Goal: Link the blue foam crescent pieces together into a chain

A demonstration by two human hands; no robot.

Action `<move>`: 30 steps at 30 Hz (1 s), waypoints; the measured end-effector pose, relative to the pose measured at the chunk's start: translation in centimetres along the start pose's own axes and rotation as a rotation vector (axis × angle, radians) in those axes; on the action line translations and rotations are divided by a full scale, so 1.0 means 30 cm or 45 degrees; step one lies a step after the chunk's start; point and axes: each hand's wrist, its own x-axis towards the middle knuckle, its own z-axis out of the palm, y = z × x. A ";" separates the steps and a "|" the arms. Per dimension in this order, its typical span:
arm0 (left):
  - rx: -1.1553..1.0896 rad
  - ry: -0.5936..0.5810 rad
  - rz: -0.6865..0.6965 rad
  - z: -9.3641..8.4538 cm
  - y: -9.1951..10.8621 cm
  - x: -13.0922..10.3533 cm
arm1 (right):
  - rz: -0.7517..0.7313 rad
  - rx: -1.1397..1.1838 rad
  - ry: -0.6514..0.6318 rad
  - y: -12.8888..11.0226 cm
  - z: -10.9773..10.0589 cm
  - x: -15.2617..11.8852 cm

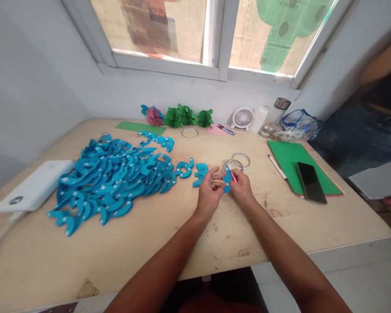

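A small blue paper piece [227, 179] with white patches is held up between my two hands. My left hand [211, 187] has its fingers bent, with the fingertips at the left edge of the piece. My right hand [241, 187] is closed on the piece, and a pink item [233, 176] shows at its fingers. Just left of my hands lie blue paper cut-outs [201, 170]. Farther left is a big pile of curved blue paper pieces [117, 174] with white patches. Tape rings [241, 161] lie behind my right hand.
A white power bank [34, 186] sits at the left. At the right are a green sheet [288, 163], a phone [311, 182] and a pen [276, 166]. Along the wall stand paper figures [187, 115], a small fan [243, 118] and a bottle [275, 116]. A person [355, 108] stands at right.
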 end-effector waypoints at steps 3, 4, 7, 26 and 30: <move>0.018 0.017 0.021 -0.001 -0.001 0.001 | -0.014 -0.059 -0.021 0.001 -0.001 0.002; 0.024 0.023 0.031 -0.001 -0.001 0.001 | -0.018 -0.070 -0.021 -0.001 -0.001 0.002; 0.026 0.022 0.043 -0.001 -0.001 0.000 | 0.000 -0.028 -0.012 -0.009 0.003 0.000; -0.062 0.261 0.090 -0.036 0.016 0.032 | 0.171 0.110 0.108 -0.034 -0.003 -0.014; -0.017 0.328 0.143 -0.040 0.012 0.039 | 0.174 0.182 0.034 -0.051 -0.005 -0.020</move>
